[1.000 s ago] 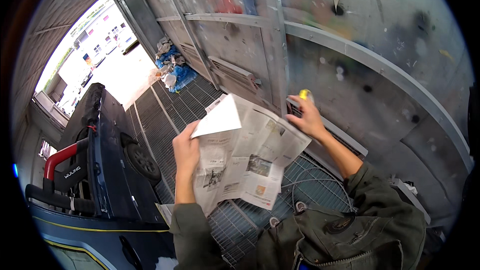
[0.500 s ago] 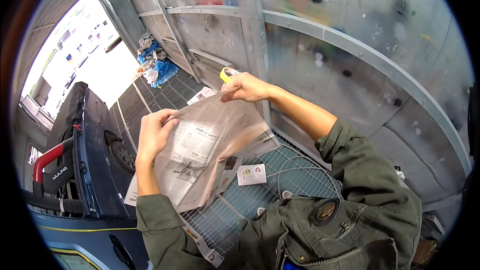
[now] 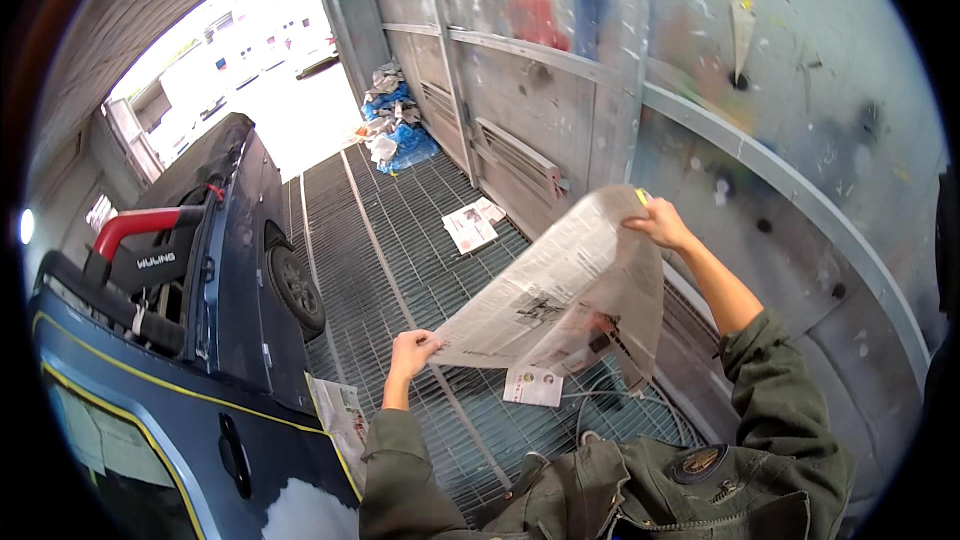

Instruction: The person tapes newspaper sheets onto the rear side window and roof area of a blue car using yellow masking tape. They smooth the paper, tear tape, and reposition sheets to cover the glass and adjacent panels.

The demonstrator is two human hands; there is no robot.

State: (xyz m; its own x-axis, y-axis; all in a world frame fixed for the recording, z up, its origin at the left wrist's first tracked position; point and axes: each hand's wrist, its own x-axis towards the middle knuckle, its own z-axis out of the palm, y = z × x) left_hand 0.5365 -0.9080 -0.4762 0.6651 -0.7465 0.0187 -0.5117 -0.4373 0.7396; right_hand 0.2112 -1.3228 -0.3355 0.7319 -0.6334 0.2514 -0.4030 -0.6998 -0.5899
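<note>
1. The left hand [image 3: 408, 358] pinches the near left corner of the newspaper [image 3: 545, 295] between thumb and fingers; a light, firm pinch should do, since thin paper probably tears easily.
2. The right hand [image 3: 664, 226] pinches the upper right edge, with a bit of yellow [image 3: 642, 197] at its fingertips, too small to make out.
3. The newspaper hangs in the air between both hands, above the grated floor [image 3: 370, 250]. Its upper edge runs fairly straight, but the right side curls and droops; drawing the hands gently apart would likely flatten it.
4. Below it lie a small printed sheet [image 3: 533, 388] and a hose [image 3: 655, 402], best not stepped on.
5. Farther out, the blue car [image 3: 185, 380] stands left and the wall [image 3: 560, 130] right; the sheet would best clear both.
</note>
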